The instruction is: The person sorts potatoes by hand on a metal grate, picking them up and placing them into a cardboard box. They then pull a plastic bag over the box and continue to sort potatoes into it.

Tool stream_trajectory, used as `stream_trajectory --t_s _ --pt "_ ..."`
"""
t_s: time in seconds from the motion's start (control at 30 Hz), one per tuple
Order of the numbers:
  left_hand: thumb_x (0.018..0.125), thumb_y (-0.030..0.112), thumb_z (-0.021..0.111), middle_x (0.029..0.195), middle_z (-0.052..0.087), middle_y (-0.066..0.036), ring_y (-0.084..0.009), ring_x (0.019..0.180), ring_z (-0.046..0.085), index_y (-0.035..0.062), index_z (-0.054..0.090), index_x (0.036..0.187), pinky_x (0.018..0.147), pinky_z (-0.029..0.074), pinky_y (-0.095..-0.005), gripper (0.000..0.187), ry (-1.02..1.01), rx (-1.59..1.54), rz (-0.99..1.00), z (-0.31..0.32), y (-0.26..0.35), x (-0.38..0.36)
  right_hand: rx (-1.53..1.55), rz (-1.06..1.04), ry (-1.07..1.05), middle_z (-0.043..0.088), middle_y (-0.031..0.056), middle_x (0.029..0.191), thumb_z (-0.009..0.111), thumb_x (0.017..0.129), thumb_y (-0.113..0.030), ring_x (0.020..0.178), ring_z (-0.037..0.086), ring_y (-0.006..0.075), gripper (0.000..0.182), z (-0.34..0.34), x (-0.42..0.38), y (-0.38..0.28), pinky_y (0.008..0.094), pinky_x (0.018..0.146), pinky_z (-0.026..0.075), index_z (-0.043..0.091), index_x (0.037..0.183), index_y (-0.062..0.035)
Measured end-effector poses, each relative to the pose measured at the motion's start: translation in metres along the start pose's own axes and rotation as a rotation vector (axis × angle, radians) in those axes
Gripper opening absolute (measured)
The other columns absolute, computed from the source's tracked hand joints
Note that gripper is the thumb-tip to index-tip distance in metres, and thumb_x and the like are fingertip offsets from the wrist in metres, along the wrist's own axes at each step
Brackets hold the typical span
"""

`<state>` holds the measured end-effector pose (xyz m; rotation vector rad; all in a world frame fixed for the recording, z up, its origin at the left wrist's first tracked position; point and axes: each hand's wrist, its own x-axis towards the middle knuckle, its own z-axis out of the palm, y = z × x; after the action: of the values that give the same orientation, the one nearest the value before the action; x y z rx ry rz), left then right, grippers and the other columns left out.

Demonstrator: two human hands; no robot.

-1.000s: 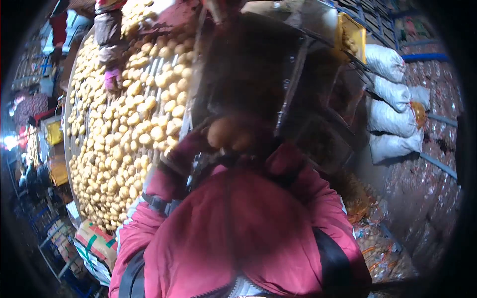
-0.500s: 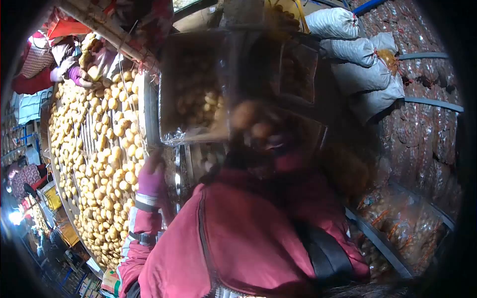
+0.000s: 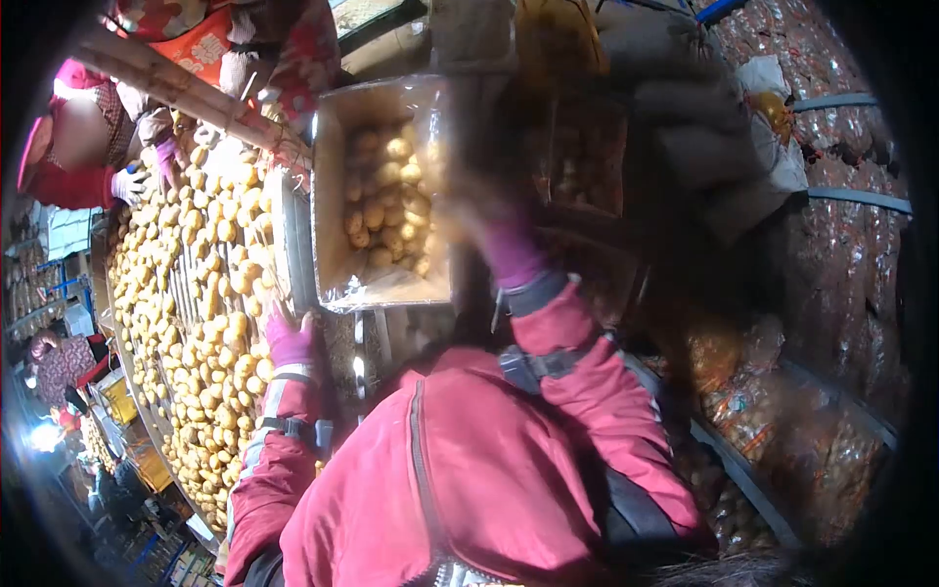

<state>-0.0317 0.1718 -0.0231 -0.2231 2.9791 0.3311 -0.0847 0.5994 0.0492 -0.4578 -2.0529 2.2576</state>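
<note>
My left hand (image 3: 290, 340), in a purple glove, rests at the near edge of a slatted bed of potatoes (image 3: 223, 338). Its thumb stands apart from the fingers, and I see nothing gripped. A lined cardboard carton (image 3: 333, 210), partly filled with potatoes (image 3: 386, 201), stands in front of me. My right hand (image 3: 479, 217), also purple at the wrist, is at the carton's right side. Motion smears its fingers, so what they hold, if anything, does not show.
Across the bed, co-workers' gloved hands (image 3: 166, 161) are among the potatoes. A wooden beam (image 3: 186, 88) crosses above them. A darker lined carton (image 3: 587, 176) stands at right. Beyond it are pale sacks (image 3: 699, 127) and stacked netted bags (image 3: 841, 254).
My right hand has swung up and left to the carton's side, where blurred round potatoes showed near it before. My left hand stays by the bed. The view has shifted slightly.
</note>
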Motion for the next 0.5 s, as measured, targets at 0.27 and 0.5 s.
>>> stream_trajectory --t_s 0.27,0.5 --pt "0.082 0.026 0.075 0.136 0.051 -0.029 -0.0442 0.125 0.049 0.0001 0.036 0.149 0.108 0.038 -0.0488 0.082 0.063 0.05 0.086 -0.002 0.012 0.001 0.455 0.366 -0.421 0.068 0.0145 0.118 0.059 0.099 -0.007 0.108 0.067 0.0207 0.027 0.039 -0.072 0.048 0.0319 0.091 0.055 0.064 0.123 0.0022" --pt "0.078 0.023 0.081 0.15 0.042 -0.026 -0.0391 0.14 0.039 -0.0019 0.035 0.15 0.119 0.028 -0.0439 0.089 0.042 -0.171 0.129 0.018 -0.029 0.014 0.881 0.584 -0.7 0.064 0.0143 0.121 0.057 0.1 -0.013 0.112 0.063 0.0206 0.036 0.042 -0.11 0.109 0.0294 0.087 0.055 0.056 0.13 0.0068"
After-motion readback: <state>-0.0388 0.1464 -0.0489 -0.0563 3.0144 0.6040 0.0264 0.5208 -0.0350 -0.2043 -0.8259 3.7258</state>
